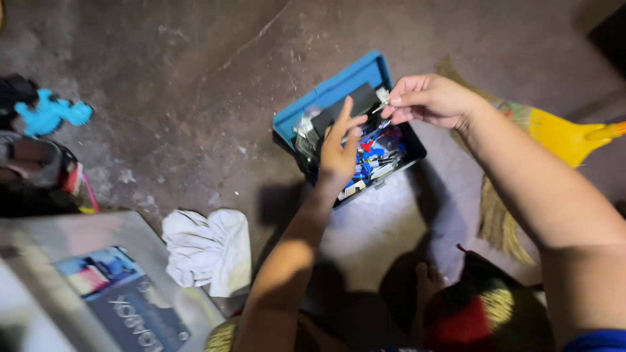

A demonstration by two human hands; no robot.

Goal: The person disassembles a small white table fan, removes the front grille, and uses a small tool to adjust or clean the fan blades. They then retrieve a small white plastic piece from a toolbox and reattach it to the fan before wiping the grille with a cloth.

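The open blue box [339, 88] sits on the concrete floor, near the middle of the view, its lid raised toward the far left and its tray crowded with small tools and parts, mostly blue, red and silver.

The right hand [433, 99] is held over the far right corner of the box. Its fingers [398, 99] are closed in a pinch on a small silver metal piece [382, 98], too small to identify; its long axis appears to run roughly from the far side toward the near left.

The left hand [339, 153] is over the middle of the tray, fingers spread and open, gripping nothing; whether the fingertips touch the contents cannot be told. The metal piece lies just up and to the right of those fingertips, near but apart, and the right hand alone has it.

Also on the floor: a white rag [208, 251] to the near left, a straw broom with a yellow handle [561, 137] to the right, a blue toy [49, 114] at the left edge.
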